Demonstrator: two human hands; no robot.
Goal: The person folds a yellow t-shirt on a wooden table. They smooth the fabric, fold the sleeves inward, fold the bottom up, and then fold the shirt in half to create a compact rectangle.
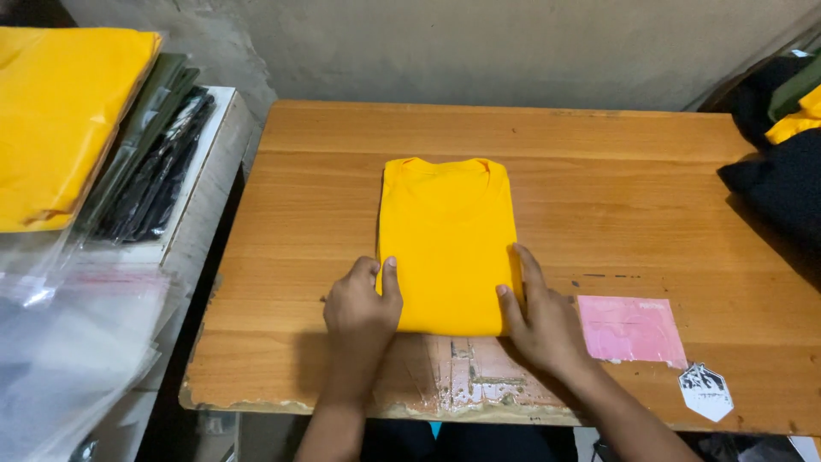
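A person's left hand (361, 304) lies flat, fingers loosely spread, against the lower left corner of a folded yellow shirt (447, 239), the thumb resting on the cloth; the right hand (539, 318) lies open along the shirt's lower right edge, fingers stretched out against the fold and gripping nothing. The shirt sits as a neat upright rectangle, collar end away from the person, near the middle of a wooden table (616, 180) and toward its near edge. Just below the shirt, between the two wrists, the table's surface is worn and covered with scuffed clear tape (470, 376). To the right of the shirt, near the right wrist, a pink label (631, 329) is stuck to the wood, and beyond it a small black-and-white hexagonal sticker (705, 391). Farther right of the shirt, at the table's far corner, lies a heap of dark garments (774, 184) with a bit of yellow showing. Left of the shirt, off the table, a side shelf holds a bagged yellow garment (60, 111), a stack of dark bagged garments (150, 167) and loose clear plastic bags (68, 342).
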